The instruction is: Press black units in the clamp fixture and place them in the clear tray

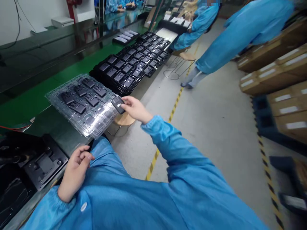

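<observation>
My right hand (135,108) grips a dark, flat, rectangular plastic casing (117,104) between thumb and fingers. The casing is just past the right edge of a clear plastic tray (96,126), above a round wooden stool. Several similar dark casings (91,100) lie on the tray's left and middle part; light glares off its bare pockets. My left hand (76,167) hangs by the bench edge near my lap, fingers loosely bent and a little apart, with nothing visible in it.
Black trays (127,68) filled with dark casings lie farther along the green bench (64,75). A black metal fixture (46,163) stands at left. A wooden stool (126,118) is below the tray. Co-workers in blue are ahead; cartons (290,105) stand on pallets at right.
</observation>
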`<act>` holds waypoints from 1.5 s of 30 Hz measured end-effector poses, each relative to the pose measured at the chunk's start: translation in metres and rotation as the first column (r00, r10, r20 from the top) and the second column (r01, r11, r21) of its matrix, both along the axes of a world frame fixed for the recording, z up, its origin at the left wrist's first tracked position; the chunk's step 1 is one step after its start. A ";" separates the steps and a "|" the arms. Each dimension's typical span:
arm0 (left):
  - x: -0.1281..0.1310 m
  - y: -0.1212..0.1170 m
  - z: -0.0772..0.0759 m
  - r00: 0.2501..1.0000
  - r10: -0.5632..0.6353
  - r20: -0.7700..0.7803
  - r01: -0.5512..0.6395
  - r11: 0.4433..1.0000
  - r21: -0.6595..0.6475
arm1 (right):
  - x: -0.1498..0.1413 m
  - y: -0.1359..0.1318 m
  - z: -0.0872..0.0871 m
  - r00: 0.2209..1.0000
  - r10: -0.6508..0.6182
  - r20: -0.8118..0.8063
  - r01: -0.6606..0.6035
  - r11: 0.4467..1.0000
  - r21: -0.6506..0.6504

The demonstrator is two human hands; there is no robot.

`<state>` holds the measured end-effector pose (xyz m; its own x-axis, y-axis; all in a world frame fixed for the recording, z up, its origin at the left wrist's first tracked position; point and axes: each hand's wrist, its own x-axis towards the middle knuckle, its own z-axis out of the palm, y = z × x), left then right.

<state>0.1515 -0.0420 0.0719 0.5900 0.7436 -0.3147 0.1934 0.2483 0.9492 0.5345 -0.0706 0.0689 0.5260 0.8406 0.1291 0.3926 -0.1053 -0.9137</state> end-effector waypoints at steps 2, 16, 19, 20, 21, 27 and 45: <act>-0.004 -0.007 -0.006 1.000 -0.015 -0.024 0.015 1.000 0.013 | 0.028 0.023 0.007 0.994 -0.035 0.107 0.047 0.992 -0.113; -0.002 -0.014 -0.013 0.994 -0.021 -0.110 0.029 0.997 0.070 | 0.042 0.077 -0.007 0.858 0.172 0.484 0.037 0.920 -0.391; 0.008 -0.007 -0.022 0.997 -0.014 -0.079 0.020 0.997 0.073 | 0.041 0.060 -0.021 0.827 0.065 0.559 0.120 0.950 -0.288; 0.014 -0.003 -0.025 0.998 0.003 -0.058 0.001 0.998 0.064 | 0.041 0.053 -0.029 0.825 -0.030 0.564 0.189 0.956 -0.225; 0.021 0.000 -0.028 0.999 0.030 -0.039 -0.028 0.998 0.050 | 0.041 0.047 -0.039 0.830 -0.136 0.541 0.265 0.949 -0.169; 0.068 0.023 -0.039 0.988 0.141 -0.067 -0.147 0.983 -0.110 | 0.040 0.041 -0.094 0.887 -0.349 0.303 0.407 0.900 -0.156; 0.051 0.093 -0.028 0.913 0.097 -0.397 -0.018 0.980 0.197 | 0.025 0.086 -0.100 0.877 -0.313 0.364 0.332 0.943 0.011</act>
<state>0.2028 0.0509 0.0440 0.3967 0.8401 -0.3700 0.5591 0.0986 0.8232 0.5597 0.0154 -0.0314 0.6961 0.6424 0.3205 0.6258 -0.3242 -0.7094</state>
